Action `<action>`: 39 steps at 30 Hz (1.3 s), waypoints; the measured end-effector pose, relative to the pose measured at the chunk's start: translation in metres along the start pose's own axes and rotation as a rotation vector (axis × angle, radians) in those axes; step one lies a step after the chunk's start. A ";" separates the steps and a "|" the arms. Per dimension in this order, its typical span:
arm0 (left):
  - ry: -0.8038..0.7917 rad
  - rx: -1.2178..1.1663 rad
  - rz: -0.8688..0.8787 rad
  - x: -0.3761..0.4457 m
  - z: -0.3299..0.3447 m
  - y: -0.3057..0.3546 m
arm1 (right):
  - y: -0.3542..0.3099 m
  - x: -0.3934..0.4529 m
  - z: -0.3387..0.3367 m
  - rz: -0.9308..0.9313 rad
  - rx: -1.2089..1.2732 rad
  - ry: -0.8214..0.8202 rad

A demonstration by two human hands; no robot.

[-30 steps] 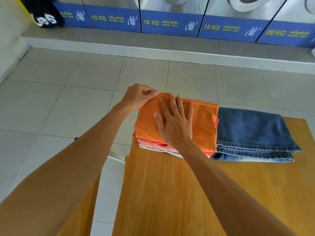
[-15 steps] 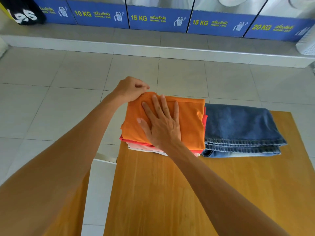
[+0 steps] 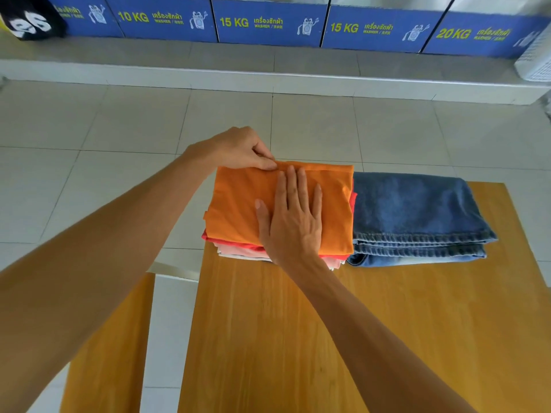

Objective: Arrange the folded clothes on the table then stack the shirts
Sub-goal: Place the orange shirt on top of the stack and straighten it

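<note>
An orange shirt point(image 3: 238, 210) is seen folded on top of a small pile of shirts. Under it a red shirt point(image 3: 235, 245) is seen, and under that some pale pink and white ones point(image 3: 238, 254), with only their edges showing. The pile is placed at the far left corner of a wooden table point(image 3: 298, 338), and its left edge is seen a little past the table's side.

The far edge of the orange shirt is pinched by the left hand point(image 3: 238, 149). The fingers are curled tight and the cloth is held between thumb and fingers, near the far left corner of the shirt. The right hand point(image 3: 290, 217) is laid flat on the middle of the orange shirt. Its fingers are spread just a little and are pointed away from the person, and nothing is gripped by it. The two hands are very close, with the right fingertips just beside the left thumb.

Folded blue jeans point(image 3: 417, 216) are placed right beside the pile, on its right, touching it. More wood point(image 3: 110, 338) is seen on the left, with a gap of floor between it and the table.

Beyond the table a pale tiled floor point(image 3: 119, 129) is seen, then a low step, then a row of blue panels point(image 3: 268, 22) marked 10 KG, 15 KG and 20 KG.
</note>
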State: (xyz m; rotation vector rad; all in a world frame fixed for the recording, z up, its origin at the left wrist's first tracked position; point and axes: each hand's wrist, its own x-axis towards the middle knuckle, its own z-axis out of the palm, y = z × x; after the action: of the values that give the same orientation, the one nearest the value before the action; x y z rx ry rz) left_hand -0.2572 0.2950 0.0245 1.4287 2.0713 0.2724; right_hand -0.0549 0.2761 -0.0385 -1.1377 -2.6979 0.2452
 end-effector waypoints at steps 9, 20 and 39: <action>0.590 -0.067 -0.129 -0.017 0.042 -0.012 | 0.003 0.001 0.008 0.008 -0.008 -0.068; 0.467 -0.500 -0.417 -0.174 0.121 -0.024 | -0.027 0.037 0.006 -0.201 0.035 -0.102; 0.932 -0.104 -0.148 -0.125 0.093 0.051 | 0.036 0.015 -0.028 -0.031 0.083 0.130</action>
State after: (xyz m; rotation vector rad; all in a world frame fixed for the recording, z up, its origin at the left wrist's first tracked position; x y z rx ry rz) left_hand -0.1336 0.1880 0.0203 1.1739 2.7959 1.1369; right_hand -0.0341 0.3139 -0.0180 -1.0500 -2.5649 0.2669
